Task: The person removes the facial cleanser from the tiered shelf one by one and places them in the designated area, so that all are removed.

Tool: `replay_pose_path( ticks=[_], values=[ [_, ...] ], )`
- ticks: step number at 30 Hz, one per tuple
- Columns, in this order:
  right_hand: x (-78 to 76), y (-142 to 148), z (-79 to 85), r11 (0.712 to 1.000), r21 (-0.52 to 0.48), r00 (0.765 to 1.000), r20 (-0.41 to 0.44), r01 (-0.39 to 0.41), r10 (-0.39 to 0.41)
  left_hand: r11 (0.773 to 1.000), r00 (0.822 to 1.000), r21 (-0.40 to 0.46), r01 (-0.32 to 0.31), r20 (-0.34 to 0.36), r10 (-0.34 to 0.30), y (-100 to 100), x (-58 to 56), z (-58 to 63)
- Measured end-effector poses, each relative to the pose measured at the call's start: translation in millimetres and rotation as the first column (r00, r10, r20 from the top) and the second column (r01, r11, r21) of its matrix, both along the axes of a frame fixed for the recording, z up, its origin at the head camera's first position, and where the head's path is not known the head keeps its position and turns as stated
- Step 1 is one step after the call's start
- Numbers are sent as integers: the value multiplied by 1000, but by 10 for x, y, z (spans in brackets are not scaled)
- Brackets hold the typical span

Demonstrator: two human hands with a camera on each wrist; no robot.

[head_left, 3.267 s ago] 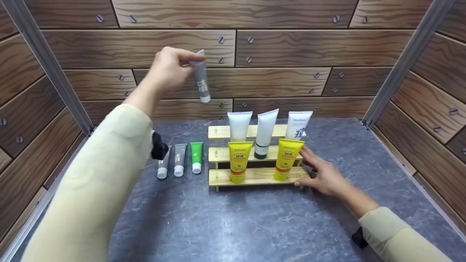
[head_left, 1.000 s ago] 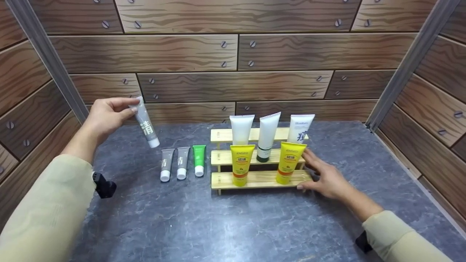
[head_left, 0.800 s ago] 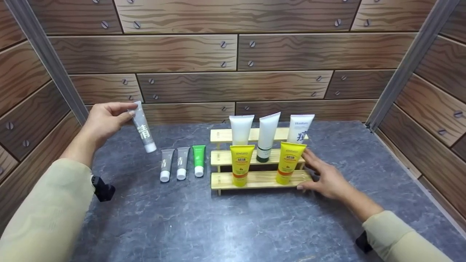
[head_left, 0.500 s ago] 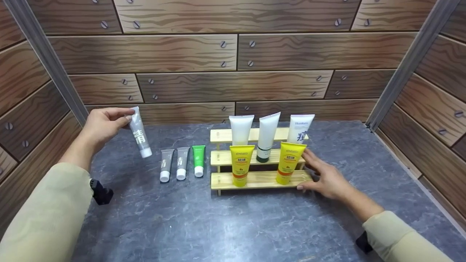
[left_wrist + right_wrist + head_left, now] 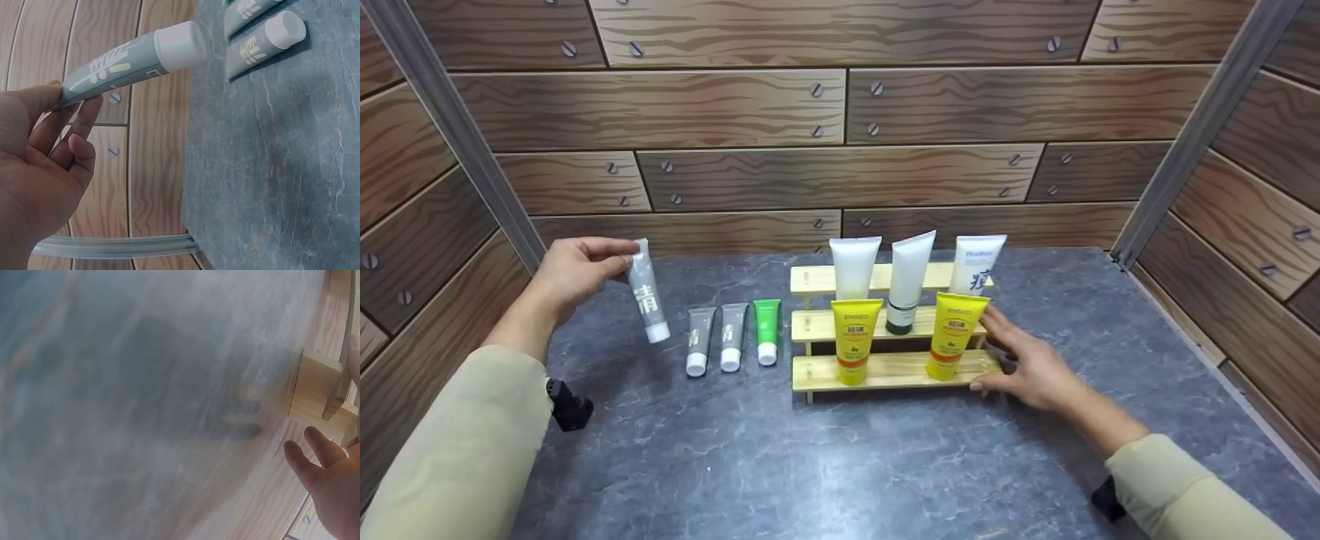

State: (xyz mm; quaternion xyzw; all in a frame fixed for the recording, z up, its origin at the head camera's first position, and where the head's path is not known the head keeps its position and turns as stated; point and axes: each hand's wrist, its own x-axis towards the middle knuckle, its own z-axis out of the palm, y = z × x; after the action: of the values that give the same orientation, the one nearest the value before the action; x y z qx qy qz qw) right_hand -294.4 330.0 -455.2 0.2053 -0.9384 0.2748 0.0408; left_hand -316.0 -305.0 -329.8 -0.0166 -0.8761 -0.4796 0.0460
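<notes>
Tube point(image 5: 646, 292) pinched by L hand point(image 5: 574, 276); R hand point(image 5: 1031, 369) prob. grips rack point(image 5: 898, 369).

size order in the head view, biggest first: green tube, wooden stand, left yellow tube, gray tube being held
1. wooden stand
2. left yellow tube and held gray tube, unsure: yellow looks wider, gray longer
3. green tube

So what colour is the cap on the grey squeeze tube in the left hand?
The cap is white, showing best in the left wrist view.
</notes>
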Motion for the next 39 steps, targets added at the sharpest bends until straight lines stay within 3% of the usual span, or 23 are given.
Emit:
replay_pose_path(
  ticks=[9,16,39],
  values=[
    [2,0,7,1000,7,1000,8,-2,1,998,999,-59,-1,46,4,19,-14,-144],
    [6,6,-4,1000,7,999,-44,-27,27,999,997,-27,28,72,-26,13,-26,-266],
    [18,-1,11,1000,30,1000,-21,-4,4,999,998,49,18,63,-21,16,-47,-614]
  ],
)
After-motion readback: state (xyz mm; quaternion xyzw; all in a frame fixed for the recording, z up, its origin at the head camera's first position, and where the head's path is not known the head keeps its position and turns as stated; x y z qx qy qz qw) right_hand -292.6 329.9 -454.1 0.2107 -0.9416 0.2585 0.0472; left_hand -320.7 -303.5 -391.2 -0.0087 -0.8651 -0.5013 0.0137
